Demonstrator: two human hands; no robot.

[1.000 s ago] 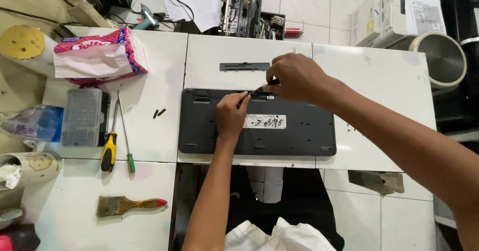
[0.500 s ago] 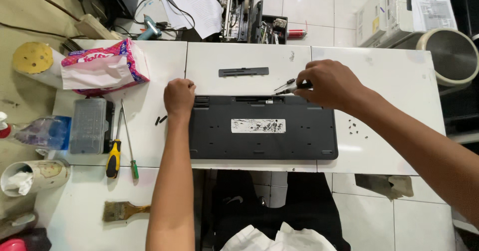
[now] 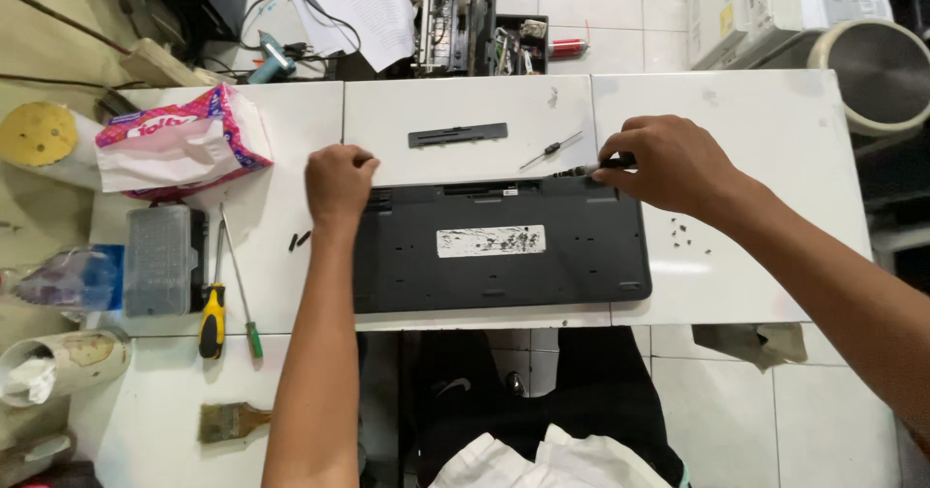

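Head view: I'm seeing right hand (image 3: 668, 163) fingers pinching a thin black screwdriver (image 3: 599, 167) at the upturned black plastic keyboard (image 3: 499, 246), left hand (image 3: 339, 183) curled shut bracing it; tip risks slipping, scattering tiny black screws (image 3: 688, 236)

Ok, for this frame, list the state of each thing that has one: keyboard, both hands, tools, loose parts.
Keyboard: face down, underside up.
Left hand: closed, pressing the keyboard's top-left corner.
Right hand: gripping a screwdriver at the top-right edge.
Black cover strip: detached, lying on the table.
Small screws: loose, scattered right of the keyboard.
Yellow screwdriver: lying unused.
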